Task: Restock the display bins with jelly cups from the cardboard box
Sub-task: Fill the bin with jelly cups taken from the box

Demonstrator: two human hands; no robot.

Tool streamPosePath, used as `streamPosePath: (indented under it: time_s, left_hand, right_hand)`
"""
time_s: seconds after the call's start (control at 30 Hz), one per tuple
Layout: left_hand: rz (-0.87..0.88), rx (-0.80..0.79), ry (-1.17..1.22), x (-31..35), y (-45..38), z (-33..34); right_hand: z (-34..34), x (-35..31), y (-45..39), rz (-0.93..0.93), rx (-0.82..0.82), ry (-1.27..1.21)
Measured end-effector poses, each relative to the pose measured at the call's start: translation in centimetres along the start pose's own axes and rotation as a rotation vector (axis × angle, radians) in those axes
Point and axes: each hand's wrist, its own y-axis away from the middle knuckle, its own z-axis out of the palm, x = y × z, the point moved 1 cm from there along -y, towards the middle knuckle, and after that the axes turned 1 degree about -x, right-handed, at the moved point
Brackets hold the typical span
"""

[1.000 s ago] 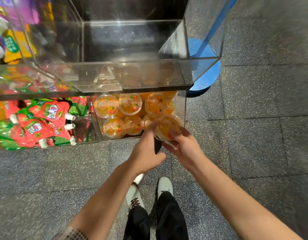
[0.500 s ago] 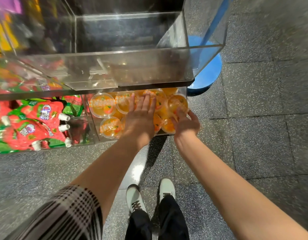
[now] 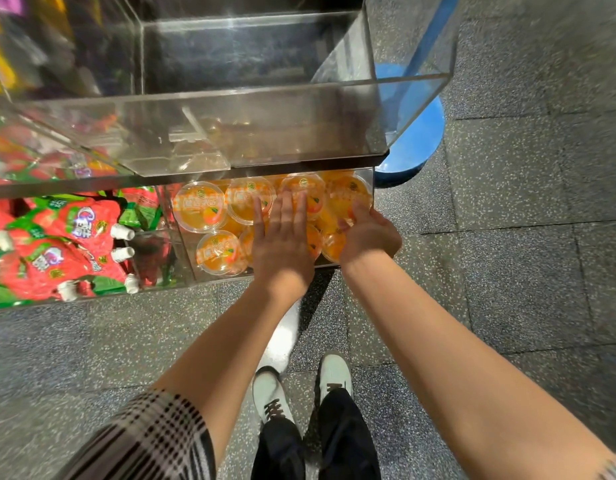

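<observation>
Several orange jelly cups (image 3: 200, 206) with printed lids lie packed in the clear lower display bin (image 3: 214, 279). My left hand (image 3: 282, 244) lies flat on the middle cups, fingers straight and together, pressing down on them. My right hand (image 3: 368, 235) reaches into the bin's right end, its thumb and curled fingertips holding the near edge of the far-right jelly cup (image 3: 348, 197), which sits level with the back row. The cardboard box is out of view.
A large clear acrylic bin (image 3: 251, 133) with nothing in it overhangs the jelly bin from above. Red and green spouted pouches (image 3: 67, 244) fill the compartment to the left. A blue round stand base (image 3: 415, 143) sits at the right. My shoes (image 3: 334, 375) stand on grey speckled floor.
Both hands moved forward from the bin's front edge into the bin. The right hand carried a cup to the back right corner; the left hand flattened onto the middle cups.
</observation>
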Motion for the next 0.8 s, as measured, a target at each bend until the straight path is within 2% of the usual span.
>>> streamPosePath:
  time_s: [0.27,0.53,0.8]
  left_hand:
    - [0.027,-0.052,-0.059,-0.7,-0.7,-0.7]
    - [0.014,-0.098,-0.055,-0.7,-1.0,-1.1]
    - [0.029,-0.097,-0.008,-1.1,-0.6,-1.6]
  right_hand:
    - [0.9,-0.8,0.3,0.022,0.037,-0.05]
    - [1.6,-0.9,-0.1,0.009,0.11,0.024]
    - [1.1,-0.5,0.5,-0.08,0.048,0.059]
